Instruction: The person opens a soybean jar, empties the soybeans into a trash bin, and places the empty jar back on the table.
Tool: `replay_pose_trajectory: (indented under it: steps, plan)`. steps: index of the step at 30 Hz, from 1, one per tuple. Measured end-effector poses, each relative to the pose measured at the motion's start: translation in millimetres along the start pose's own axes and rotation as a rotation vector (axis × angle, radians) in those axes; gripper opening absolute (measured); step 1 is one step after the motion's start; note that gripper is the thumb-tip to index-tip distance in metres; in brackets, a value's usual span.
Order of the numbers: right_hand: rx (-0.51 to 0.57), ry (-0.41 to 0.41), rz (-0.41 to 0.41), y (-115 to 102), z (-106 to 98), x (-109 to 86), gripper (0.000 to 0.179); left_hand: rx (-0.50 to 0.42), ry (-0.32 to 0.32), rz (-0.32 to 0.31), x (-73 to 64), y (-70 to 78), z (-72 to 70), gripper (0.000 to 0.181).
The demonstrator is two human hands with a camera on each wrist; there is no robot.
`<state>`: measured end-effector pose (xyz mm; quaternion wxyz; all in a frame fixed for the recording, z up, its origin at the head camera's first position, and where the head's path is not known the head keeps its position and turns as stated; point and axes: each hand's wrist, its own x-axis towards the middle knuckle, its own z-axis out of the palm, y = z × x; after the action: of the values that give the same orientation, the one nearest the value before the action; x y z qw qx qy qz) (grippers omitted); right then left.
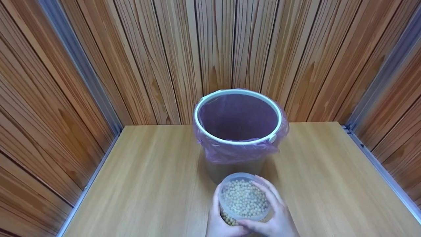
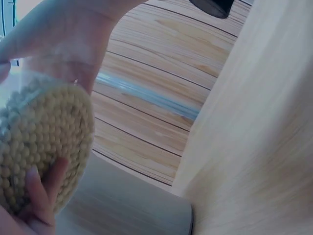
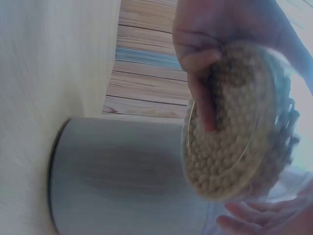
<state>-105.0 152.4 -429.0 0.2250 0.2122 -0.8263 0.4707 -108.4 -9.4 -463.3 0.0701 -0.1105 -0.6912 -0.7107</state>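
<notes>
Grips two-handed a clear round tub [image 1: 241, 174] of pale beads [image 1: 245, 200], raised above the wooden table [image 1: 148, 184] at the 6 o'clock side of a bin [image 1: 235, 169]; curls left hand [image 1: 223, 219] around the tub from 8 o'clock, with fingers bent to its width; curls right hand [image 1: 278, 210] around from 4 o'clock, likewise bent and holding; presses fingertips against the underside; faces the bin's purple liner [image 1: 233, 154] at 12 o'clock, with plank walls [image 1: 177, 59] beyond.
</notes>
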Motion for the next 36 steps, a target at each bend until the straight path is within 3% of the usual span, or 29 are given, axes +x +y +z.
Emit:
replay_pose_trajectory:
  steps: [3, 7, 12, 17, 22, 26, 31, 36]
  plan:
    - [0.112, -0.065, 0.027, 4.8, -5.5, 3.6, 0.082, -0.029, -0.033, -0.083, 1.4, 1.3, -2.7, 0.111]
    - [0.257, -0.147, 0.053, 12.7, -11.7, 6.5, 0.072, -0.096, -0.103, -0.134, 2.7, 2.0, -7.5, 0.109]
    - [0.484, -0.241, -0.006, 24.1, -17.6, 8.3, 0.063, -0.218, -0.224, -0.119, 3.0, 2.4, -13.3, 0.109]
    - [0.605, -0.202, -0.022, 31.0, -18.8, 6.2, 0.060, -0.225, -0.267, -0.063, 3.4, 5.3, -13.4, 0.108]
    - [0.572, -0.091, 0.088, 38.6, -25.6, 3.0, 0.057, -0.192, -0.279, 0.058, 7.7, 12.6, -17.1, 0.109]
    - [0.503, -0.041, 0.224, 43.9, -36.2, 1.4, 0.055, -0.189, -0.250, 0.054, 10.9, 23.4, -23.8, 0.112]
    - [0.429, -0.001, 0.312, 50.2, -51.1, -0.5, 0.055, -0.231, -0.199, 0.031, 18.1, 38.6, -31.6, 0.112]
    - [0.306, -0.003, 0.371, 61.4, -61.9, -1.0, 0.060, -0.164, -0.118, 0.087, 26.4, 55.4, -40.0, 0.114]
